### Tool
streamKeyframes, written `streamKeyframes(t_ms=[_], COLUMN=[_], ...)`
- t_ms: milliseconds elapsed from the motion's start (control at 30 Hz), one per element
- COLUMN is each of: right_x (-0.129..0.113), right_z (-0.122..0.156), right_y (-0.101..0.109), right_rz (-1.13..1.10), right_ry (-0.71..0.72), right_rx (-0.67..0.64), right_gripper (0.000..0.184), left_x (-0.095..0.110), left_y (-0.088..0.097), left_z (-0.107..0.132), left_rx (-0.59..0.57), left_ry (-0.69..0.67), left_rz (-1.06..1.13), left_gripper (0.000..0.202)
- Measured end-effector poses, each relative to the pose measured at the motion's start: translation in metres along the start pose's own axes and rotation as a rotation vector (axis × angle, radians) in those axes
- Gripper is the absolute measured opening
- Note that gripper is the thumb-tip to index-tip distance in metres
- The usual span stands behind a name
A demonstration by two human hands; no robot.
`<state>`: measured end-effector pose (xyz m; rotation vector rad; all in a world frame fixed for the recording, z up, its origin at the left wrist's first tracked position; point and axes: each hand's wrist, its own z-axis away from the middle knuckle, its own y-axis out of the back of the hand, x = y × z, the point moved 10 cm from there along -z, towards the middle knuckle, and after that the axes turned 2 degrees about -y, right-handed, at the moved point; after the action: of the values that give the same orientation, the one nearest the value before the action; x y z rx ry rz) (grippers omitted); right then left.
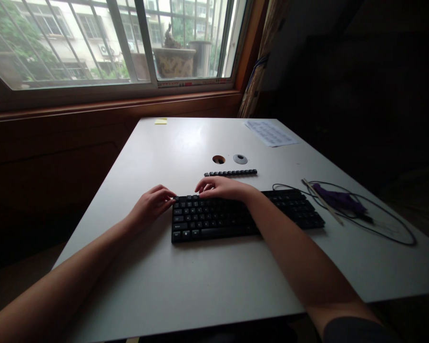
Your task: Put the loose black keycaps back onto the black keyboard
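White, smooth tabletop (pixel 157 286) spreads across the lower and middle frame, and at left of centre the left hand (pixel 156 201) comes in from the lower left, its fingers bent and close together, the tips at the keyboard's upper left corner; whether they pinch a key I cannot tell. The black keyboard (pixel 218 216) lies at the centre of the frame, its long axis running left to right, its left end just beside the left hand and its far edge under the right. The right hand (pixel 223 187) reaches up from the lower right, forearm crossing over the keyboard, fingers curled narrowly above the top row near the left hand; whether they hold anything is unclear. Just above it in the frame, a row of small black keycaps (pixel 232 173) lies nearly parallel to the keyboard, nearer the right hand than the left. Toward the right of the frame, past the keyboard's right end, lie a thin stick (pixel 323 202), a purple cloth (pixel 338 197) and a looped black cable (pixel 402 223).
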<state>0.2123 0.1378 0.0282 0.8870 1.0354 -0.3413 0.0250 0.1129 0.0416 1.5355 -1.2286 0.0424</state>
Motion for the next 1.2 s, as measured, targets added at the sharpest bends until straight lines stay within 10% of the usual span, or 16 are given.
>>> streamKeyframes(t_ms=[1200], right_x=[0.015], right_z=[-0.007], right_y=[-0.002], right_rz=[-0.049], right_ry=[-0.013], right_rx=[0.007], right_gripper=[0.021], left_x=[0.002], left_y=[0.001], left_z=[-0.001], left_rx=[0.002], left_ry=[0.004], left_rz=[-0.008], left_gripper=[0.024])
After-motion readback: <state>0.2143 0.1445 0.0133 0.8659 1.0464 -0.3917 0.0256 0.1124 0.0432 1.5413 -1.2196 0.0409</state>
